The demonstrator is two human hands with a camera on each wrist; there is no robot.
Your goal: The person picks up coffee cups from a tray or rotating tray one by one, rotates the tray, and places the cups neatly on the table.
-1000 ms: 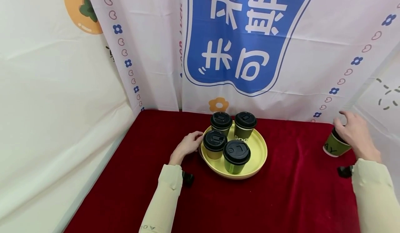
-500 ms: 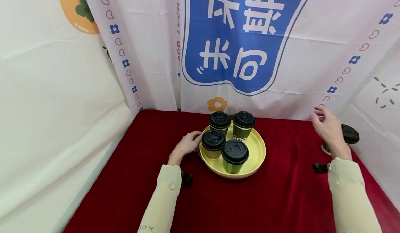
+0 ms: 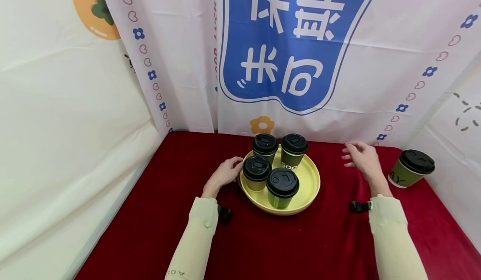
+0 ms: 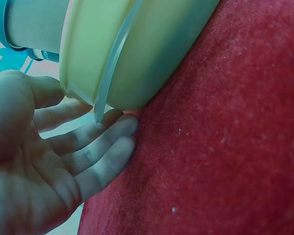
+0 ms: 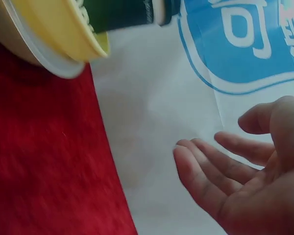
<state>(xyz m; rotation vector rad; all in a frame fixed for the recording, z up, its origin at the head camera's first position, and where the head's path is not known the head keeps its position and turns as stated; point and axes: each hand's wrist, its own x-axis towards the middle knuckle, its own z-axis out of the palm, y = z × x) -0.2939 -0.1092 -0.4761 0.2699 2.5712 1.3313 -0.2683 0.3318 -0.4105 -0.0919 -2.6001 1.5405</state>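
A round yellow tray (image 3: 310, 184) with a pale band around its side rests on the red cloth. Several black-lidded paper cups, including a green cup (image 3: 282, 188) at the front, stand upright on its left and back. My left hand (image 3: 225, 173) holds the tray's left edge; in the left wrist view the thumb (image 4: 46, 92) is at its upper wall and the fingers reach the lower side. My right hand (image 3: 363, 159) is over the cloth right of the tray, fingers loosely bent and holding nothing. Behind it to the right stands another green cup (image 3: 407, 173).
The red cloth (image 3: 293, 250) covers the table. A printed white curtain (image 3: 188, 63) hangs right behind its back edge, and white fabric (image 3: 75, 125) borders the left side. Another white sheet stands beyond the lone cup at the right.
My right hand has left the lone green cup at the far right and moved left toward the tray, relaxed. That cup stays in place. My left hand remains at the tray's edge.
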